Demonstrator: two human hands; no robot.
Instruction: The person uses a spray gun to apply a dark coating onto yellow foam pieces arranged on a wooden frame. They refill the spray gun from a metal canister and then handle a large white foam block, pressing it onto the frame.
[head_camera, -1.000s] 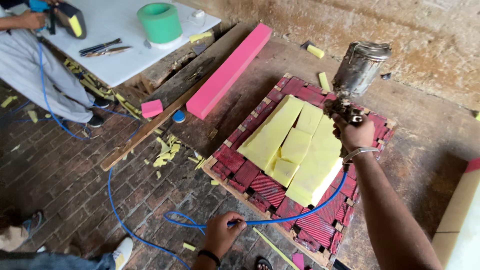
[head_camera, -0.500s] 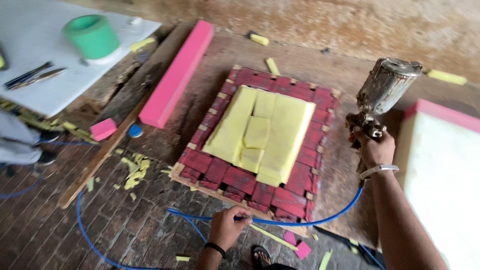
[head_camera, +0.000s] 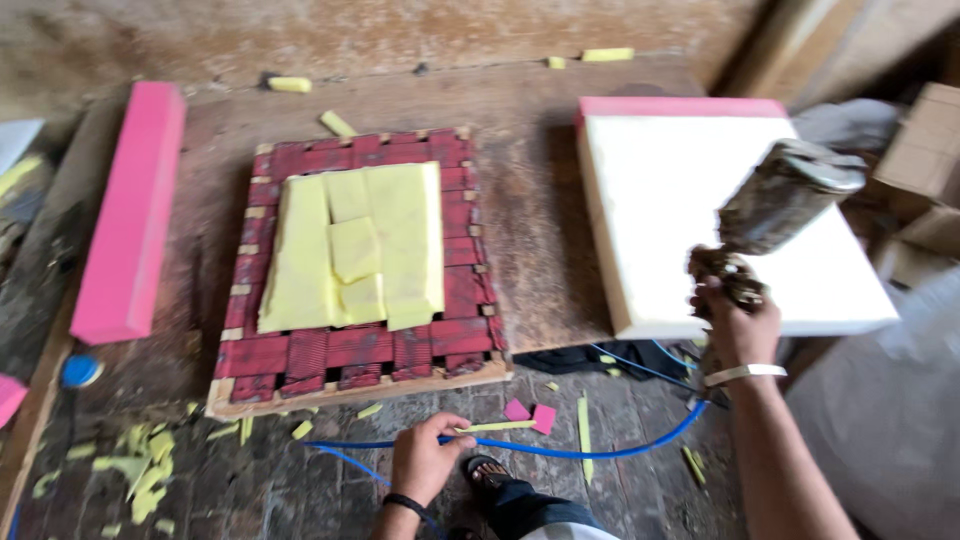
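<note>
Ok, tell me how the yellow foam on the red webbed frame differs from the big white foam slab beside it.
The yellow foam is several thin, uneven pieces laid patchwork-fashion; the white foam slab is one thick, smooth square block. The yellow foam leaves the red webbed frame showing around it; the white slab has a pink edge along its far side. The right hand holds the spray gun over the slab, not the yellow foam. Both lie flat.

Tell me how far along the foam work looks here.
Done: yellow foam pieces already lie on the red webbed frame. In hand: right hand holds the spray gun over the white foam slab; left hand grips the blue hose. Left: slab not on the frame.
</note>
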